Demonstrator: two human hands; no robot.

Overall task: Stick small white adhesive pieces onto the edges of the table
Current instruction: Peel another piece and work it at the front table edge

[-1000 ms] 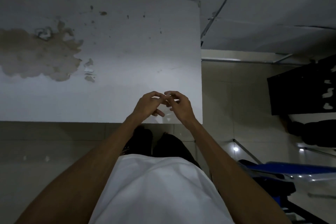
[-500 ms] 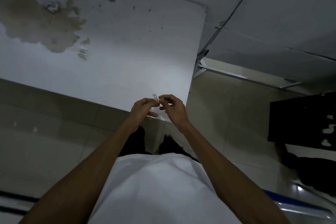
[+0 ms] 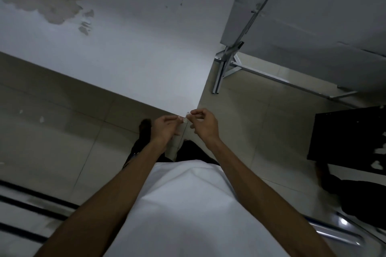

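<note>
A white table with a large brown stain on its far left fills the upper left of the head view. Its near right corner points towards me. Just below that corner, my left hand and my right hand meet fingertip to fingertip. A small white adhesive piece is pinched between them, right at the table's near edge. The piece is tiny and partly hidden by my fingers.
A second white table on a metal frame stands to the right, with a narrow gap between the two. A black object sits low at the right over the tiled floor. My white shirt fills the bottom.
My view has swung, so the table now lies higher and more slanted. Both hands have slid from over the tabletop to its near right corner, still pinching the small piece.
</note>
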